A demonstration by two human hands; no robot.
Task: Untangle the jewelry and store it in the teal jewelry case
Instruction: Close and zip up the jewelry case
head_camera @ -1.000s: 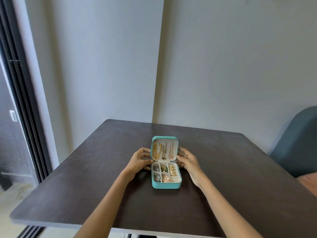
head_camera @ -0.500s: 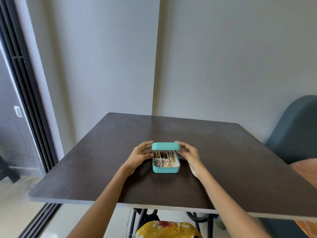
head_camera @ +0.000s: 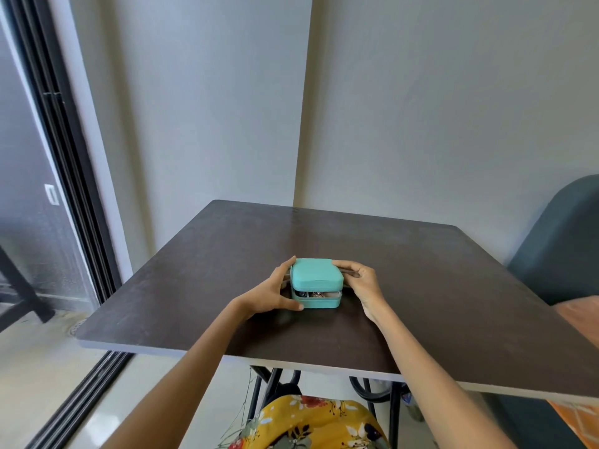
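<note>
From the head camera, a dark brown table (head_camera: 421,303) fills the middle of the scene, set against a pale wall corner. The teal case (head_camera: 316,284) sits on the table a little left of centre and nearer the near edge than the far one. Its lid is lowered almost flat, leaving a thin gap along the near side; through the gap a bit of jewelry (head_camera: 318,294) shows inside, too small to tell apart.

The left hand (head_camera: 271,292) cups the case's left side: fingers curled round the far left corner of the lid, thumb laid along the base at the near left corner. The right hand (head_camera: 361,283) holds the right side, fingers curled over the lid's far right corner. Where its thumb lies cannot be told.

Both forearms reach in from the near edge. A dark teal chair (head_camera: 564,247) stands at the right, just beside the table. A black door frame (head_camera: 64,150) runs down the left. Under the near edge, black table legs (head_camera: 259,387) and yellow floral fabric (head_camera: 311,422) show.
</note>
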